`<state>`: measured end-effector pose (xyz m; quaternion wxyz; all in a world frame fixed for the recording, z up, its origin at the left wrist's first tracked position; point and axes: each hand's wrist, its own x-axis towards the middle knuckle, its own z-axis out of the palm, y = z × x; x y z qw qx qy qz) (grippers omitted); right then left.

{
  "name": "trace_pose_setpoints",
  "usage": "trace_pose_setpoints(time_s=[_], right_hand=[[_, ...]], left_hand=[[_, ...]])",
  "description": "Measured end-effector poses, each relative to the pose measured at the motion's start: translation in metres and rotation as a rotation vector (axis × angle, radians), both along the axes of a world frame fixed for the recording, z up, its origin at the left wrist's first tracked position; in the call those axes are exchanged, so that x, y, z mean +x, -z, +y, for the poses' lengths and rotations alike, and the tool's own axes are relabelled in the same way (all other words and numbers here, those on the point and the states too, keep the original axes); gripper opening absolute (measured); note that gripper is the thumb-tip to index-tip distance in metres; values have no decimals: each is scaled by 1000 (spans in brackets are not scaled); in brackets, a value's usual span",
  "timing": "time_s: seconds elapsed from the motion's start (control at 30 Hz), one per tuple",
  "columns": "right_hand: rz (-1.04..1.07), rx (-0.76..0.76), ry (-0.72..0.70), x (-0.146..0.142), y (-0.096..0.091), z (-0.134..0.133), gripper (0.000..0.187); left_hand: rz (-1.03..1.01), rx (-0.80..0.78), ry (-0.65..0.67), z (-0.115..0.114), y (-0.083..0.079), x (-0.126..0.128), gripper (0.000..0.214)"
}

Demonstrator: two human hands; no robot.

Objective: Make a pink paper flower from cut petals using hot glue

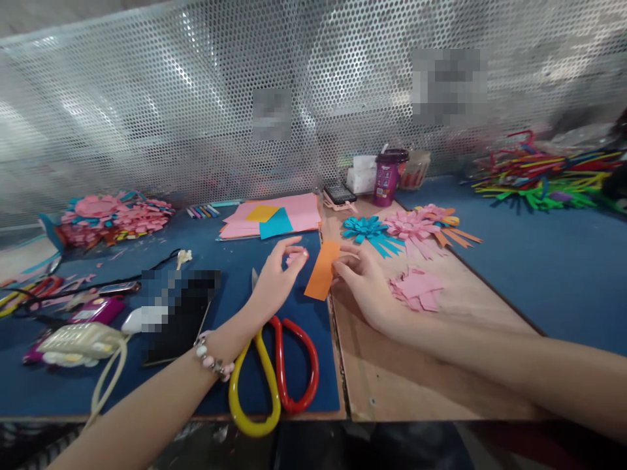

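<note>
An orange paper strip (322,274) is pinched between the thumb and fingers of my right hand (365,281), held tilted above the seam of the two table surfaces. To its left, my left hand (277,277) has its thumb and forefinger apart and its other fingers curled, holding nothing that I can see. Large scissors (267,372) with one yellow and one red handle lie below my left hand, their blades partly hidden by it. Several cut pink paper pieces (421,289) lie to the right of my right hand.
Pink sheets (294,205) are stacked at the back. Blue (365,228) and pink (411,223) paper flowers lie right of them, before a purple cup (389,179). A black phone (189,326) and a cream corded device (83,341) lie left. Perforated metal (220,98) walls the back.
</note>
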<state>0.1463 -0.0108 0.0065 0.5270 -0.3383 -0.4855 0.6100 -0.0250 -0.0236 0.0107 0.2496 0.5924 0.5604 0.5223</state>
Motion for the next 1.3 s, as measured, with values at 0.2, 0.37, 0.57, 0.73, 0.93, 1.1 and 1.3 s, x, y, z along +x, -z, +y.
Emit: trace_pose_setpoints(time_s=[0.2,0.37,0.57,0.73,0.93,1.1,1.3], right_hand=[[23,-4,26,2,3,-1,58],[-54,14,-51,0,8,2,45],[-260,136,-92,1,10,5,48],[-353,246,-105,2,14,6,53],[-377,278,-91,-1,19,8,50],[-379,237,-83,0,15,7,42],[-367,246,-48,3,9,3,44]], left_hand=[[33,-55,325,-9,-2,9,48],[40,-30,293,-8,0,8,40],[35,-28,273,-6,1,6,42],[25,-39,248,-10,-3,7,36],[49,-40,213,-14,-8,11,32],[46,-43,215,-15,-8,11,34],[26,-53,231,-14,-7,11,34]])
